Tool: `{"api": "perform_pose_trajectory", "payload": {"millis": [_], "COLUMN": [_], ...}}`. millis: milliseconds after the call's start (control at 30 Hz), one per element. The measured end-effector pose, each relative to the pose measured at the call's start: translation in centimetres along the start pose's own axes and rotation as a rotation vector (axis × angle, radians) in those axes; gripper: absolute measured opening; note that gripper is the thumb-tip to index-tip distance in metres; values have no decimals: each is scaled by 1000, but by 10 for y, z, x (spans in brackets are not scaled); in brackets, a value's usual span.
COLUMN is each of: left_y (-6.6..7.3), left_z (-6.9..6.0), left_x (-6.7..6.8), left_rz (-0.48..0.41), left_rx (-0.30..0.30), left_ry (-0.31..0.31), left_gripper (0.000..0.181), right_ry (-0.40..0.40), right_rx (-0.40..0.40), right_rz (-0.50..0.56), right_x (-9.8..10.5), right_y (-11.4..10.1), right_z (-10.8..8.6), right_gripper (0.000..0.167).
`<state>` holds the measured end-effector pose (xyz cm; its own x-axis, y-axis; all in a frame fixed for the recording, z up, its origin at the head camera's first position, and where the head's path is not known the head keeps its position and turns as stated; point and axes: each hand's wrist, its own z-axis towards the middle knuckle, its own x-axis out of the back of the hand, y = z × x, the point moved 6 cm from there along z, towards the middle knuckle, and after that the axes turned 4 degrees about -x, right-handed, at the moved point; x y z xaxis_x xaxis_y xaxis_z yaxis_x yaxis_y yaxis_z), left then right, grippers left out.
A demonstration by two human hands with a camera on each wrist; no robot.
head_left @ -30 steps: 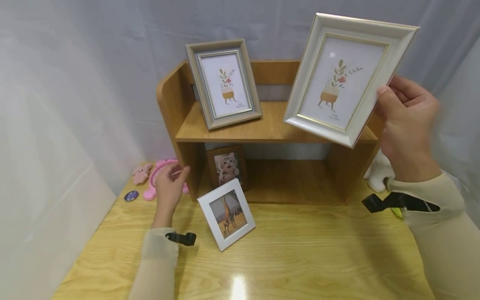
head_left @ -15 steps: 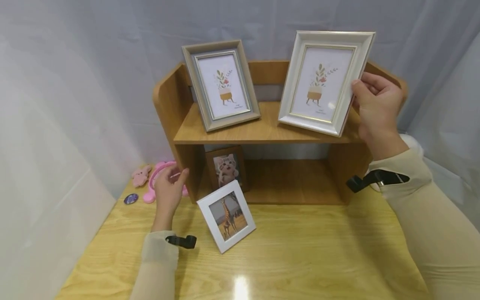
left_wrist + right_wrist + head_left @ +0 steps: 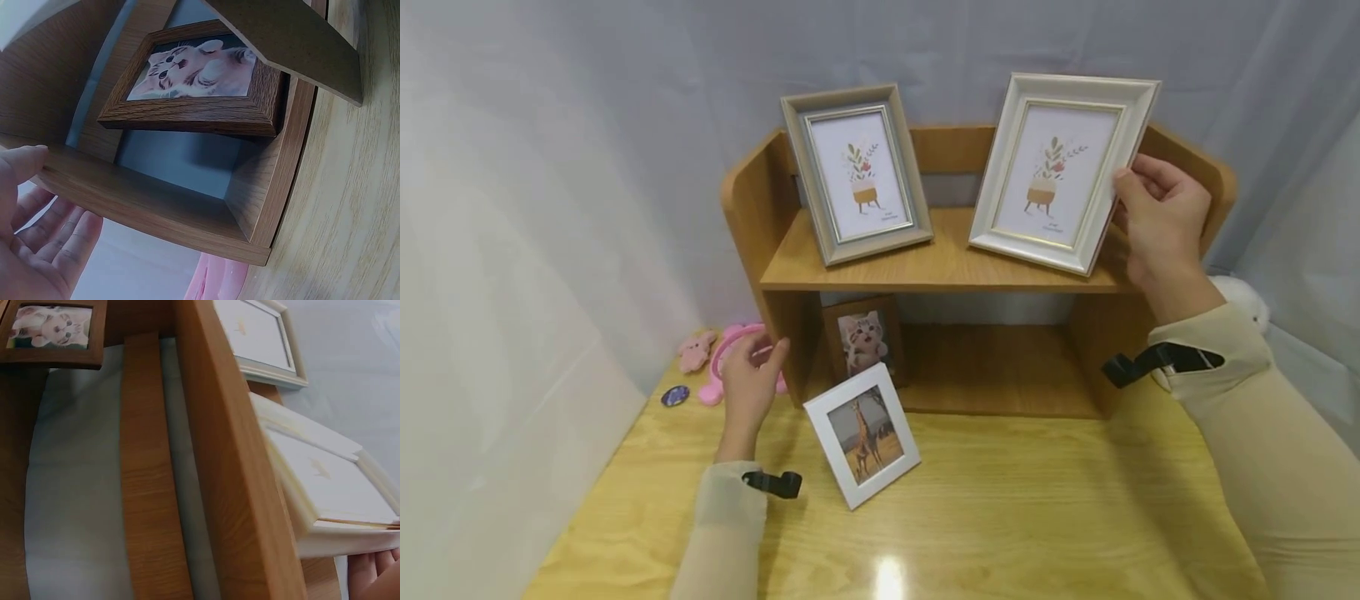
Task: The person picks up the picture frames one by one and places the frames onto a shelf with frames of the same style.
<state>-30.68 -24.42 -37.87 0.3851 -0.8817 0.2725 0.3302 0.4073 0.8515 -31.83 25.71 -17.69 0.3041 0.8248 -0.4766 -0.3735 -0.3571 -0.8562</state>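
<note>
My right hand (image 3: 1168, 221) pinches the right edge of a cream-white picture frame (image 3: 1138, 108), which stands upright on the upper board at the right. Its picture is a potted plant. To its left stands a beige-grey picture frame (image 3: 842, 250) with a similar print. My left hand (image 3: 748, 383) holds the left side panel of the wooden shelf (image 3: 760, 200), thumb on one side and fingers on the other in the left wrist view. In the lower compartment stands a brown frame (image 3: 187, 115) with a kitten photo. A white frame with a giraffe (image 3: 865, 437) stands in front.
Left of the shelf on the wooden table (image 3: 1015, 517) lie a pink plush (image 3: 696, 352), a pink ring-shaped item (image 3: 711, 392) and a dark oval item (image 3: 675, 396). A white plush (image 3: 1240, 300) is partly hidden behind the right forearm.
My right hand has brought the cream-white picture frame left and down onto the upper board, and it is now less tilted. The left hand has stayed at the side panel.
</note>
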Motion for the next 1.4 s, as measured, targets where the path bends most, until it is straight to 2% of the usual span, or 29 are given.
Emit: {"api": "perform_pose_trajectory", "payload": {"millis": [300, 600, 900, 1200, 1400], "left_y": [1, 3, 2, 3, 6], "left_z": [0, -1, -2, -4, -6], "left_x": [1, 2, -1, -4, -1], "left_rz": [16, 13, 21, 46, 17], "left_rx": [-17, -18, -20, -45, -45], "left_ry": [2, 10, 5, -14, -16], "left_gripper": [39, 39, 38, 35, 34], "right_ry": [-25, -9, 13, 40, 40], "right_rx": [-10, 39, 151, 314, 399], "right_rz": [10, -132, -349, -463, -544], "right_x": [-3, -2, 5, 15, 16], "right_y": [-2, -4, -7, -12, -11], "right_z": [-3, -8, -27, -52, -66], "right_gripper": [21, 29, 35, 25, 22]}}
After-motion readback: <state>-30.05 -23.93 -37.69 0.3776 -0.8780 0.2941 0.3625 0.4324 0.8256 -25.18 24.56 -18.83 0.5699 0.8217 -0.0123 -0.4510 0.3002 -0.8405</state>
